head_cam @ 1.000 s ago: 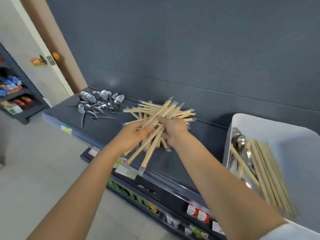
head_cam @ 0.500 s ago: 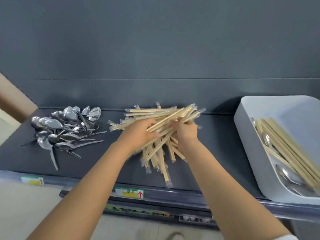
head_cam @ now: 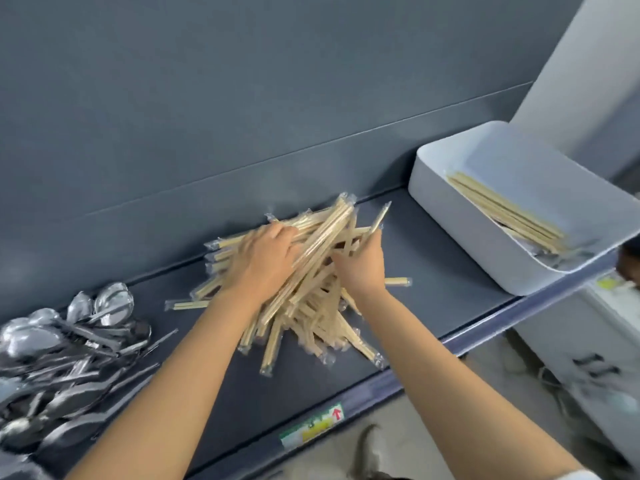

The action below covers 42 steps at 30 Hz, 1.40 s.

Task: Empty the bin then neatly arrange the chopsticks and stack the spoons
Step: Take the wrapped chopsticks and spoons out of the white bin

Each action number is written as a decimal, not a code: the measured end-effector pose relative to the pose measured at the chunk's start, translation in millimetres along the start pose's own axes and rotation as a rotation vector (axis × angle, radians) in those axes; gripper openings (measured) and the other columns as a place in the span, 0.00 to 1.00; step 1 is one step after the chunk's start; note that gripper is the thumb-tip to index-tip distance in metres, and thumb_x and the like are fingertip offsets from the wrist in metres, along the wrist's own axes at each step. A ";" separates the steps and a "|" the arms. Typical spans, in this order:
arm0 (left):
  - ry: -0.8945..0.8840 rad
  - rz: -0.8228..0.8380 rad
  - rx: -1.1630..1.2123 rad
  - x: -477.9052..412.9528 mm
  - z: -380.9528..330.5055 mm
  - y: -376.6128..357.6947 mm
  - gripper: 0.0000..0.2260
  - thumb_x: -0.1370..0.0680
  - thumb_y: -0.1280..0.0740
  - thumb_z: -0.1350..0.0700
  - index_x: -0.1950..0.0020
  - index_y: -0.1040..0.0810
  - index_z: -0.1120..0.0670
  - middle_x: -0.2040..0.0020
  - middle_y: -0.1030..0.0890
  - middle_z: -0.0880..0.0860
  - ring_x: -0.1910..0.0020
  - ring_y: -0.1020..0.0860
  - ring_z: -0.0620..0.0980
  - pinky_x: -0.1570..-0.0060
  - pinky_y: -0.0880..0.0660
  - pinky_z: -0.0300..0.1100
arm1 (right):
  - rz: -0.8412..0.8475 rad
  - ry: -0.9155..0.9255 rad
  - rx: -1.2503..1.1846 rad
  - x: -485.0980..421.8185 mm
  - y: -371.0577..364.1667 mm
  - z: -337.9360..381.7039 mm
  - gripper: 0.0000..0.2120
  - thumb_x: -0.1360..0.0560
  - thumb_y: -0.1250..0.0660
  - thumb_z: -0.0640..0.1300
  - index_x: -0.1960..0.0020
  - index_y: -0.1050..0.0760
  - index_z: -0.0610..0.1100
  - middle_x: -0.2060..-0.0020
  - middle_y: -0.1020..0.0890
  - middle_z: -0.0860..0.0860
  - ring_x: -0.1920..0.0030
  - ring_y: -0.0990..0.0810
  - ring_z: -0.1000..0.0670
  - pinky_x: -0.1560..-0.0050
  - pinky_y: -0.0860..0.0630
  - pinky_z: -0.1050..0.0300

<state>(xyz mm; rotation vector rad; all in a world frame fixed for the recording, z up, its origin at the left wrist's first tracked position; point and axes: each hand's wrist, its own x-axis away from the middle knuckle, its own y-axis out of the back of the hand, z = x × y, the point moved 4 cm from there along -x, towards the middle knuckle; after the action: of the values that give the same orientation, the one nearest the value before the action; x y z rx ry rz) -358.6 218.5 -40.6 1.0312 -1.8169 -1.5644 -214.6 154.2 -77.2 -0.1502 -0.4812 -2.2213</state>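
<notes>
A loose pile of wrapped wooden chopsticks (head_cam: pixel 304 306) lies in the middle of the dark shelf (head_cam: pixel 433 271). My left hand (head_cam: pixel 263 261) lies on top of the pile with its fingers curled over several sticks. My right hand (head_cam: pixel 363 265) grips a few chopsticks whose ends stick up to the right. A heap of metal spoons (head_cam: pixel 62 344) sits at the left end of the shelf. The white bin (head_cam: pixel 460 237) stands at the right end and holds several chopsticks (head_cam: pixel 502 209); its lower corner is blurred.
The dark wall rises just behind the shelf. The shelf's front edge carries a green and yellow price label (head_cam: pixel 311 426). A pale cabinet with drawer handles (head_cam: pixel 595 365) stands lower right. The floor lies below.
The view has tilted and swung, so the shelf now slopes up to the right. Both hands stay on the chopstick pile, which has been pressed down onto the shelf.
</notes>
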 end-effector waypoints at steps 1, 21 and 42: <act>-0.039 0.010 0.034 1.5 -1.2 0.4 0.18 0.18 0.45 0.47 0.31 0.30 0.53 0.34 0.28 0.51 0.36 0.30 0.52 0.37 0.35 0.49 | -0.014 0.019 0.017 6.2 0.3 -2.1 0.36 0.26 0.35 0.37 0.25 0.50 0.40 0.47 0.26 0.49 0.60 0.23 0.53 0.76 0.31 0.69; -0.399 0.180 0.111 28.4 -76.1 -11.1 0.23 0.19 0.46 0.42 0.27 0.35 0.52 0.28 0.31 0.49 0.30 0.33 0.49 0.31 0.39 0.46 | 0.067 0.116 0.613 57.8 59.9 -23.5 0.22 0.18 0.46 0.47 0.27 0.39 0.40 0.28 0.35 0.44 0.30 0.34 0.43 0.35 0.36 0.51; -0.197 -0.002 -0.079 -75.3 -354.2 -8.9 0.19 0.20 0.40 0.50 0.31 0.32 0.56 0.33 0.28 0.53 0.35 0.30 0.54 0.35 0.36 0.49 | 0.087 0.396 0.701 -40.5 354.0 18.6 0.29 0.26 0.44 0.29 0.27 0.36 0.46 0.32 0.31 0.47 0.36 0.28 0.46 0.42 0.28 0.52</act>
<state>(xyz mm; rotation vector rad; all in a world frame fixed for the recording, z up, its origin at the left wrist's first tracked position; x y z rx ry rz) -32.6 75.3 25.6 0.8691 -1.8648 -1.7771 81.0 -13.4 31.6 0.6109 -0.9649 -1.8117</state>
